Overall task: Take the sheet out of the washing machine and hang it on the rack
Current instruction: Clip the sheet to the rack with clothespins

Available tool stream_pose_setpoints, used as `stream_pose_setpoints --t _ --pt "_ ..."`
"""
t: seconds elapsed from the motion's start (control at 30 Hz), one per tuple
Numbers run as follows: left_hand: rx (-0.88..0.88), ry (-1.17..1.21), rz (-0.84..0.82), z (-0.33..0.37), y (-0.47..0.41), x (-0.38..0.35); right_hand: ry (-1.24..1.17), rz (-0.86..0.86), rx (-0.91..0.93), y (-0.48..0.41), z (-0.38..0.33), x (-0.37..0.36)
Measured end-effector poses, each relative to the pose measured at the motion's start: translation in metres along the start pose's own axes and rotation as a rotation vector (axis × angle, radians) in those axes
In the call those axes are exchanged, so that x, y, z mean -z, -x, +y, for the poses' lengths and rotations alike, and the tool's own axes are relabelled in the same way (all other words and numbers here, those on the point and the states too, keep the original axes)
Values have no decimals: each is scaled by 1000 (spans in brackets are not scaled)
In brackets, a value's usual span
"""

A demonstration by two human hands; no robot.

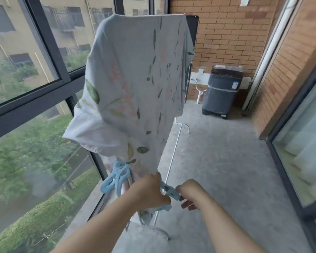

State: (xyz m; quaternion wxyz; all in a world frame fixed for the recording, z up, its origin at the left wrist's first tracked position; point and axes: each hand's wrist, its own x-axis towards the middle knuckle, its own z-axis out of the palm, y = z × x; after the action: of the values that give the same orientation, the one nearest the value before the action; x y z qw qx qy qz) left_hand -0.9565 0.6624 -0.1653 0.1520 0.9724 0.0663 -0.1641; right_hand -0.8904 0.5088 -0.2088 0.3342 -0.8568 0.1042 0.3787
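Checking progress, assessor: where does the item stand?

Supervisor, the pale leaf-printed fabric sheet (135, 84) is out of the dark grey top-loading washing machine (222, 92), which stands against the brick wall well apart from the work. The sheet is draped over the top bar of the white tubular metal rack (173, 154) beside the window and hangs down to the hands.

State of the hands?

The left hand (150, 190) is curled round the gathered lower end of the sheet, by the near end of the rack. The right hand (190, 193) pinches a light blue plastic clothes peg (170, 192) between thumb and fingers; the peg lies between the two hands, touching both. Whether its jaws already bite the fabric cannot be told. A cluster of matching light blue pegs (117, 177) sits just beside it on the window side.

Your assessment of completion?

In my judgement, removal and draping are done. What remains is securing: seating this peg on the fabric and releasing. The cloth hangs bunched towards the window side, so some spreading may also be outstanding.
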Motion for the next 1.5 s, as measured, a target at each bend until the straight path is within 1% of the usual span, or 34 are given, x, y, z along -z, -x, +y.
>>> stream_pose_setpoints --t 0.07,0.2,0.3,0.37,0.43,0.5,0.6,0.67,0.73,0.8,0.9,0.97,1.03,1.07,1.1,1.17,1.3,1.37,1.43,1.5 --pt "-30 6 43 20 -16 6 -111 54 32 -7 6 17" --pt "-72 64 171 59 -55 28 -401 171 165 -18 3 61" --pt "-68 112 256 85 -81 48 -579 205 285 -22 -10 95" --pt "-24 171 345 105 -94 62 -682 184 340 -26 -19 118" --pt "17 277 447 118 -99 74 -793 96 353 -28 -29 133" --pt "69 426 555 137 -104 87 -843 -55 386 -31 -39 149" --pt "132 665 683 166 -113 106 -849 -292 502 -31 -57 169" --pt "145 878 739 181 -118 120 -894 -427 580 -28 -72 180" --pt "142 1043 784 190 -120 135 -941 -517 639 -22 -90 192" --pt "127 1071 808 193 -118 151 -981 -554 691 -16 -107 201" --pt "171 982 818 187 -110 174 -1045 -615 779 -7 -132 209" --pt "167 931 840 179 -101 192 -1066 -654 828 0 -155 213" --pt "153 814 839 172 -92 211 -1072 -649 894 5 -181 214" --pt "173 718 851 168 -89 220 -1069 -640 924 10 -194 214" --pt "208 591 900 160 -85 230 -1071 -620 944 15 -207 214" --pt "273 350 1051 146 -77 254 -1102 -527 957 24 -234 215" --pt "207 71 1446 108 -61 293 -1165 -309 1006 42 -279 221" --pt "239 -44 1602 92 -58 307 -1175 -239 1060 48 -300 226" --pt "339 -105 1631 79 -59 318 -1213 -219 1062 54 -324 232" --pt "449 -148 1571 69 -64 329 -1220 -170 1072 64 -346 236"
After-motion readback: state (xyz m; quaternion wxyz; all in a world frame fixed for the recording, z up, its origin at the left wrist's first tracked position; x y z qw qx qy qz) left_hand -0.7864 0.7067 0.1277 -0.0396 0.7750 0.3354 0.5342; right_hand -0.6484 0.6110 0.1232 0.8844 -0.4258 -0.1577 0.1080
